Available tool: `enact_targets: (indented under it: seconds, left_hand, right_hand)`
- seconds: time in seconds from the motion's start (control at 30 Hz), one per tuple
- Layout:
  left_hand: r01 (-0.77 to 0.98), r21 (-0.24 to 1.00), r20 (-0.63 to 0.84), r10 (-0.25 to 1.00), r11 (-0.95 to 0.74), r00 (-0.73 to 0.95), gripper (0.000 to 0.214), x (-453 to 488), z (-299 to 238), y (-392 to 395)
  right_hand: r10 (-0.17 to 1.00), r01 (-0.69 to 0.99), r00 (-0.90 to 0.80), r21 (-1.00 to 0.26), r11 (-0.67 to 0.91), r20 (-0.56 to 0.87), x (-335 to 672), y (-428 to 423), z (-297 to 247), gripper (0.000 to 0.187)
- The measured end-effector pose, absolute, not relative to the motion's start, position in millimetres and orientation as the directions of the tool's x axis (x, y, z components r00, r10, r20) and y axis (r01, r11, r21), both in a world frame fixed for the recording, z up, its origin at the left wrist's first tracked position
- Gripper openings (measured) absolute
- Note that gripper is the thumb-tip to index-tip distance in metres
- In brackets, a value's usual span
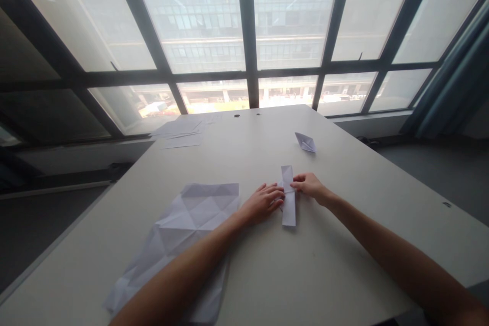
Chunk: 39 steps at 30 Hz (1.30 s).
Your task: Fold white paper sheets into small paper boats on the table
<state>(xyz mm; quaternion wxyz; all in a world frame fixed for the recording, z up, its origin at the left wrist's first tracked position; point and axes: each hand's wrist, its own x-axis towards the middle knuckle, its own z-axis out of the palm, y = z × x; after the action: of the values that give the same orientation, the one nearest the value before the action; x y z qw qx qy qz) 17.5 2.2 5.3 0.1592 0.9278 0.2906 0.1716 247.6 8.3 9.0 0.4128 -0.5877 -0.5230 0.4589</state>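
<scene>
Folded strip [289, 209] upright in view mid-counter [344, 265], between both hands
Right hand [311, 185] pinches its right edge, left hand [263, 202] touches its left with fingers extended, whether gripping I cannot tell; a creased sheet [179, 244] lies under the left forearm, a paper boat [305, 142] sits beyond the right hand, loose sheets [181, 130] near the far left edge; white surface runs from the strip toward the right edge, crossed by the right forearm

Hazy glare through windows [290, 15] (sides dim)
</scene>
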Motion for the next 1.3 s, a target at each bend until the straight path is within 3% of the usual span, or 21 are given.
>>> enact_targets:
  seconds: [0.1, 0.23, 0.43, 0.57, 0.67, 0.87, 1.1, 1.3]
  left_hand:
    - [0.479, 0.379, 0.25, 0.586, -0.792, 0.771, 0.031, 18, 7, 0]
    - [0.529, 0.354, 0.365, 0.634, -0.771, 0.681, 0.034, 19, 8, 0]
    - [0.616, 0.471, 0.583, 0.747, -0.631, 0.32, 0.038, 19, 11, 4]
    - [0.619, 0.513, 0.633, 0.749, -0.595, 0.195, 0.031, 18, 14, 4]
    - [0.559, 0.531, 0.611, 0.745, -0.637, 0.268, 0.013, 19, 15, 2]
    - [0.444, 0.6, 0.466, 0.742, -0.665, 0.481, 0.027, 25, 12, -6]
    - [0.271, 0.812, 0.403, 0.832, -0.517, 0.381, 0.024, 30, 9, -8]
    - [0.157, 0.826, 0.44, 0.792, -0.542, 0.423, 0.048, 30, 11, -3]
  right_hand:
    - [0.998, 0.216, 0.011, -0.974, -0.061, -0.06, 247, 10, 5, 0.013]
    - [0.989, 0.076, 0.1, -0.991, -0.113, -0.105, 244, 14, 3, 0.013]
    - [0.96, -0.277, 0.243, -0.958, -0.07, -0.141, 236, 16, 7, 0.015]
    - [0.969, -0.372, 0.228, -0.928, -0.003, -0.094, 233, 16, 4, 0.017]
    - [0.973, -0.398, 0.22, -0.917, 0.028, -0.066, 230, 15, 1, 0.02]
    - [0.98, -0.501, 0.19, -0.864, 0.05, -0.054, 220, 9, 3, 0.02]
    - [0.982, -0.43, 0.174, -0.903, 0.01, -0.072, 209, 3, 2, 0.027]
    - [0.992, -0.391, 0.126, -0.92, 0.04, -0.011, 200, -4, 5, 0.025]
